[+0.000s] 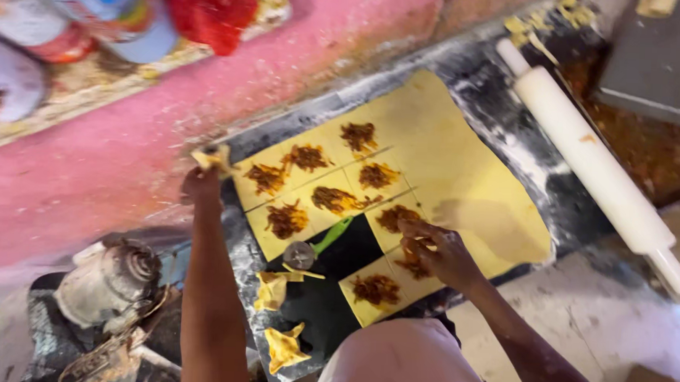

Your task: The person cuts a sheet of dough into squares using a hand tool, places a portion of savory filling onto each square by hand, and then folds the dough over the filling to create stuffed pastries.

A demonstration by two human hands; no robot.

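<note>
Two folded parcels (285, 347) lie below the dough sheet (463, 181), seven filled squares (287, 219) remain unfolded; left hand (201, 183) pinches a scrap (213, 159), right hand (438, 252) fingers close on filling (413, 264).

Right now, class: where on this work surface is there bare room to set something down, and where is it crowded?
Free: the plain dough sheet between the filled squares and the rolling pin; the dark strip by the cutter wheel. Crowded: the filled squares, where the right hand works; the near edge with folded pastries; the far corner by the left hand.
</note>
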